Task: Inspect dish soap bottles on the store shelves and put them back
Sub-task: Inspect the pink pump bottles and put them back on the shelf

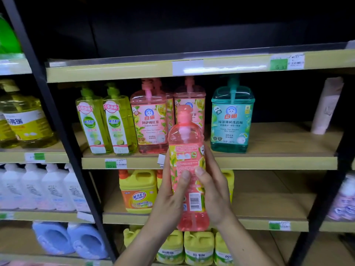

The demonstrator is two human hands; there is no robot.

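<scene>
While both hands wrap the tall pink translucent plastic soap bottle (187, 169) upright, left hand (170, 196) and right hand (215, 191) clasp its sides, thumbs pressed on the back label. It hangs before the tan middle shelf (269, 160). Inspection looks underway; returning it probably means lifting it toward the gap beside the square pink pump bottles (148, 120).

The held bottle (187, 169) is clear pink with a pink pump, its back label pink and yellow-green with a white barcode patch. On the tan shelf (269, 160): two lime-green bottles (107, 123) with red-and-white labels, pink square bottles (149, 120) printed with leaves, and a teal bottle (231, 120). Below stand yellow jugs (137, 191) with orange labels; at left, white bottles (38, 187) and pale blue jugs (69, 239)
</scene>
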